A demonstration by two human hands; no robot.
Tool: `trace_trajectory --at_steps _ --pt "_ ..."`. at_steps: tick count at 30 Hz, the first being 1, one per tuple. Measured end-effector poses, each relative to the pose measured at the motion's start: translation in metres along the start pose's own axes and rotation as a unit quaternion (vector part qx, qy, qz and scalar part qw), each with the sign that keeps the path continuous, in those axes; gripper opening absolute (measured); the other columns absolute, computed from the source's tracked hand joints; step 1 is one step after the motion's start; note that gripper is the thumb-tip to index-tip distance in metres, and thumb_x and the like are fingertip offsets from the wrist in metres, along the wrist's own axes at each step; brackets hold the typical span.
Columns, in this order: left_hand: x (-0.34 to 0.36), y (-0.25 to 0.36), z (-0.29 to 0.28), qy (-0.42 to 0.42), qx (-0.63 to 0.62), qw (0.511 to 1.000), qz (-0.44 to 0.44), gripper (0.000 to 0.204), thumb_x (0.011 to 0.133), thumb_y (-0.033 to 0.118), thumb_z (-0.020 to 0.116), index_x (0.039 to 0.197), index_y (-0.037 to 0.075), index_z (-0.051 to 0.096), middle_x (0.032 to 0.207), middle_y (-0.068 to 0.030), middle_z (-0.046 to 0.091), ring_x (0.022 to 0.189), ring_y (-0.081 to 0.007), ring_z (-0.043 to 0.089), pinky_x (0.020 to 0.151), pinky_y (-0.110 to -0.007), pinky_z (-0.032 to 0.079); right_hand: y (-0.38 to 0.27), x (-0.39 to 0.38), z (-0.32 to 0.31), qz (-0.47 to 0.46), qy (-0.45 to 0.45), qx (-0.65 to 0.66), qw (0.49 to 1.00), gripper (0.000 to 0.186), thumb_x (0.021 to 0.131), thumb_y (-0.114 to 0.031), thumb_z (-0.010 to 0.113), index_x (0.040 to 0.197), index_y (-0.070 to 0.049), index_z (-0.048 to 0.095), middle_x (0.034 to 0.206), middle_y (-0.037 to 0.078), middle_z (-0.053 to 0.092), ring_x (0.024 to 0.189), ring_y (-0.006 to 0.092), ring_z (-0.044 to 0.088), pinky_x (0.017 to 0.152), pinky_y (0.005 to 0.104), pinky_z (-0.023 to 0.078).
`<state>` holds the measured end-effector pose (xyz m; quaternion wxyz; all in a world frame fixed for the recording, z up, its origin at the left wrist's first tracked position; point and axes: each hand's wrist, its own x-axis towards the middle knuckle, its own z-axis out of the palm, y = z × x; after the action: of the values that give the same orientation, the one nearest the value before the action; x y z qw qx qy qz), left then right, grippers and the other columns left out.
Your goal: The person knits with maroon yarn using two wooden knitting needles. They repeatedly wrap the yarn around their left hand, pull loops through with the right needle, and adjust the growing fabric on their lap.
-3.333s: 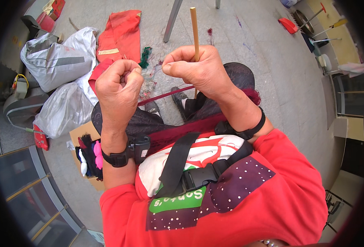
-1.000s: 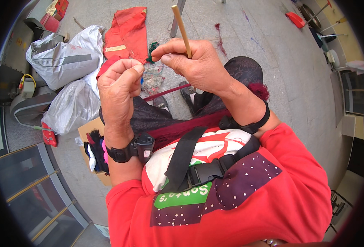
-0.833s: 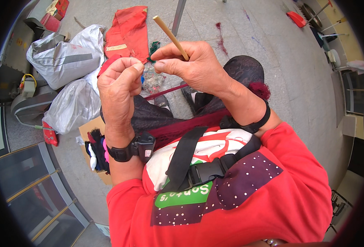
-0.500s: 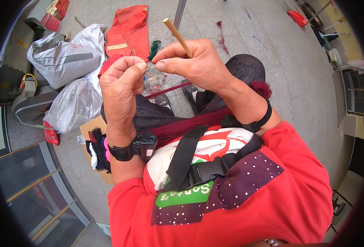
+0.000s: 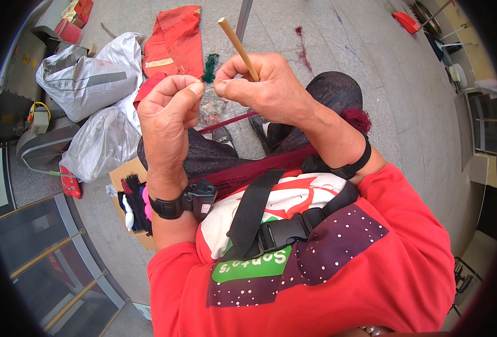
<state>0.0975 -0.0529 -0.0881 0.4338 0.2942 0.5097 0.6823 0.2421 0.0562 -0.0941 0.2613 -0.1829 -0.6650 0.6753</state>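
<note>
Both my hands are raised over my lap, fingertips a small gap apart. My left hand [image 5: 170, 115] pinches with thumb and forefinger; whatever lies between them is too fine to make out. In my right hand [image 5: 274, 87] a pale wooden stick [image 5: 234, 40] slants up and left out of the grip, while the thumb and forefinger press together at their tips. Below the hands, a long bundle of maroon yarn [image 5: 254, 170] lies across my lap. Its fringed end [image 5: 356, 120] hangs by my right knee, and a narrow maroon strand [image 5: 226, 122] crosses between my legs.
A tangle of pale fibre [image 5: 212, 109] and dark green yarn [image 5: 210, 67] lie on the floor ahead. Red cloth [image 5: 172, 39], a white sack [image 5: 85, 84] and a clear plastic bag [image 5: 102, 143] are at left. Cardboard [image 5: 116, 177] with coloured yarn [image 5: 136, 205] sits beside my left arm.
My fingertips have drawn slightly apart, the right hand turning a little. The stick's top has shifted left and up. The yarn on my lap stays in place.
</note>
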Motion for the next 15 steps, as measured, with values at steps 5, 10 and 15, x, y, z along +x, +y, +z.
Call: trace_trajectory --at_steps 5,10,15 --pt "0.0011 -0.0009 -0.0007 0.010 -0.040 0.999 0.011 0.008 0.085 0.003 0.062 0.090 -0.003 0.062 0.068 0.0009 0.054 0.050 -0.0015 0.036 0.045 -0.017 0.025 -0.0010 0.0026 -0.0021 -0.009 0.054 0.028 0.998 0.011 0.086 -0.010 0.059 0.084 0.000 0.062 0.067 0.000 0.057 0.048 0.0008 0.040 0.041 0.0186 0.028" --pt "0.0007 -0.0009 -0.0021 0.005 -0.057 0.998 0.015 0.009 0.085 0.001 0.062 0.091 -0.005 0.062 0.068 -0.0003 0.054 0.051 -0.0021 0.036 0.045 -0.017 0.025 -0.0045 0.0039 -0.0058 0.041 0.087 0.138 0.986 0.008 0.086 -0.007 0.056 0.087 0.001 0.058 0.066 0.002 0.056 0.042 0.0015 0.033 0.037 0.0194 0.022" --pt "-0.0008 -0.0033 0.0005 -0.038 -0.047 0.998 0.011 0.012 0.084 0.000 0.062 0.094 -0.005 0.063 0.067 0.0012 0.053 0.052 -0.0025 0.035 0.046 -0.018 0.024 -0.0067 0.0064 -0.0084 0.092 0.103 0.230 0.963 0.009 0.086 -0.007 0.056 0.091 0.001 0.057 0.063 0.000 0.052 0.041 0.0018 0.030 0.037 0.0198 0.021"
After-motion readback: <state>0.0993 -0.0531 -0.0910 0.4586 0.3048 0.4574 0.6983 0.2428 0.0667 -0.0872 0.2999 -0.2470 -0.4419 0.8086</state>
